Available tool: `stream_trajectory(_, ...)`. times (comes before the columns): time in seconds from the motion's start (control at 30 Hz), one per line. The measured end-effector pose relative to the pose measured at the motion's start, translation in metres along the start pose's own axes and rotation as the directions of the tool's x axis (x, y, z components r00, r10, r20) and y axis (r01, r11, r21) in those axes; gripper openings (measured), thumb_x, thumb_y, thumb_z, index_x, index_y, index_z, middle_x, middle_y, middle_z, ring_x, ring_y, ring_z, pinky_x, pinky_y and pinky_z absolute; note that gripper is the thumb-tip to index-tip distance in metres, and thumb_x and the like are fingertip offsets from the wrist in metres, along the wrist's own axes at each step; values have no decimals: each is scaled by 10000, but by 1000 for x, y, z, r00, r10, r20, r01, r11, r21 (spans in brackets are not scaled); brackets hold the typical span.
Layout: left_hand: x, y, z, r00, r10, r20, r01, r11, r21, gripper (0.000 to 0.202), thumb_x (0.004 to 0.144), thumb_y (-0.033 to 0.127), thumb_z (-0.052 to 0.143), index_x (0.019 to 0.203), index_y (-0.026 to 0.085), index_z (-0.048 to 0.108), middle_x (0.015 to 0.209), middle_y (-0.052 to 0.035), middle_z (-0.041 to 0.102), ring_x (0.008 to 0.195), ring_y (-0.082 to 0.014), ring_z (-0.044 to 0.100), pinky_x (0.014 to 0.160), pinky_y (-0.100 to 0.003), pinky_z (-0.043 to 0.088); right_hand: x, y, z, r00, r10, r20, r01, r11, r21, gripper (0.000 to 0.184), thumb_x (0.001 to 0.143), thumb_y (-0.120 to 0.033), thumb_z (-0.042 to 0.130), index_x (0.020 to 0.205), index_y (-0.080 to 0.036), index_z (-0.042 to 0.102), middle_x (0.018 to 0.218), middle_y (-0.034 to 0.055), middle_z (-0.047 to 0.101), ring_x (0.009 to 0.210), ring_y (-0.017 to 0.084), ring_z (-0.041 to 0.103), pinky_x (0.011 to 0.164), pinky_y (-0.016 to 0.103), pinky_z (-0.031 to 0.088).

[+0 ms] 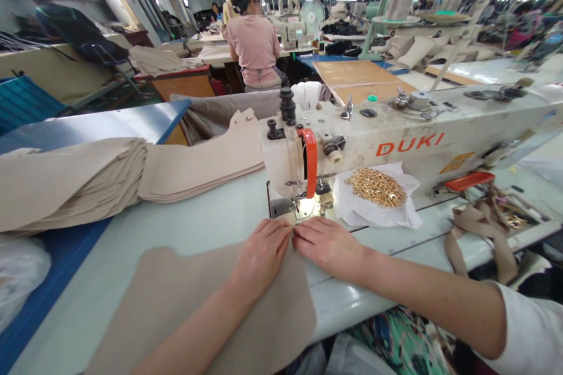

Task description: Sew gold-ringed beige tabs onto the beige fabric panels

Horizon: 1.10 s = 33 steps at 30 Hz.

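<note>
Left hand (260, 258) and right hand (326, 244) side by side, fingertips almost touching, pinching the edge of a beige panel (197, 310) flat on the table (176, 228), just before the head of a sewing machine (387, 149). No stitching visible on the panel; thick stack of like panels (74, 181) at left, gold fittings (376, 188) on white paper (378, 217) at right.

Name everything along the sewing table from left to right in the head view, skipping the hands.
Stack of beige fabric pieces → sewing machine → gold metal pieces on white sheet → orange tray → beige straps
</note>
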<state>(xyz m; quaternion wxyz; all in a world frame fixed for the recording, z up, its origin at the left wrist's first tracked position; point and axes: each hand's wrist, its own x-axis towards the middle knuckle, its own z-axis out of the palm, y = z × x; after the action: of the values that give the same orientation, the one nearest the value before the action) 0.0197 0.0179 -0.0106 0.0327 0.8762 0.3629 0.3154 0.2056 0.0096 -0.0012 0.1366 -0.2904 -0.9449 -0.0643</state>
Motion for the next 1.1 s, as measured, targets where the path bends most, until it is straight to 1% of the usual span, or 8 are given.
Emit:
stream_trajectory(0.13, 12, -6, 7, 999, 50, 2, -50, 999, 13, 234, 923, 167, 420, 872, 157, 648, 847, -72, 684, 802, -182, 614, 732, -324, 551, -1, 10, -1, 999, 32, 11, -32, 999, -4, 102, 897, -158, 526, 882, -135, 624, 923, 71, 631, 888, 204, 556, 849, 326, 447)
stream_trajectory(0.33, 26, -14, 13, 998, 67, -4, -67, 998, -22, 239, 921, 179, 425, 876, 150, 658, 853, -78, 693, 809, -186, 611, 755, -330, 544, 1, 22, 2, 998, 58, -37, -58, 998, -2, 93, 898, -174, 539, 885, -131, 620, 922, 67, 644, 859, 195, 570, 767, 314, 449)
stream_trajectory(0.43, 29, -18, 15, 998, 56, -10, -56, 998, -35, 230, 915, 183, 439, 873, 155, 663, 858, -78, 698, 829, -188, 618, 768, -329, 543, 2, 26, 6, 996, 74, -51, -74, 997, 5, 109, 908, -161, 516, 914, -126, 619, 955, 72, 655, 827, 188, 581, 731, 315, 447)
stream_trajectory(0.57, 30, -22, 16, 999, 41, -15, -42, 998, -41, 227, 913, 187, 446, 883, 167, 670, 887, -78, 703, 847, -185, 627, 783, -328, 542, 2, 28, 11, 988, 102, -112, -101, 995, 14, 130, 917, -154, 493, 922, -133, 621, 988, 79, 663, 835, 192, 583, 754, 322, 441)
stream_trajectory(0.7, 30, -25, 16, 999, 50, -16, -50, 999, -20, 228, 911, 190, 451, 896, 156, 676, 894, -87, 711, 846, -189, 634, 772, -325, 547, 4, 28, 14, 983, 116, -144, -113, 993, 29, 136, 911, -137, 488, 901, -136, 623, 967, 78, 667, 833, 200, 580, 749, 325, 443)
stream_trajectory(0.83, 31, -29, 16, 998, 62, -23, -62, 998, 6, 248, 911, 190, 440, 873, 151, 682, 856, -87, 715, 811, -187, 642, 747, -319, 552, 6, 30, 15, 985, 129, -112, -124, 991, 47, 129, 904, -135, 491, 893, -130, 620, 937, 83, 664, 827, 207, 579, 735, 328, 449)
stream_trajectory(0.97, 32, -30, 16, 996, 82, -38, -80, 995, 53, 270, 919, 197, 423, 856, 140, 679, 829, -89, 713, 782, -185, 641, 730, -314, 559, 7, 31, 13, 988, 146, -47, -142, 987, 74, 112, 900, -138, 502, 911, -121, 612, 943, 97, 658, 877, 217, 576, 763, 335, 452)
stream_trajectory(1.1, 32, -31, 17, 995, 86, -51, -83, 995, 54, 273, 918, 196, 420, 859, 141, 681, 822, -89, 713, 775, -186, 642, 721, -312, 564, 8, 31, 13, 988, 155, -16, -153, 984, 91, 104, 900, -147, 509, 905, -122, 609, 949, 93, 657, 889, 219, 576, 778, 334, 456)
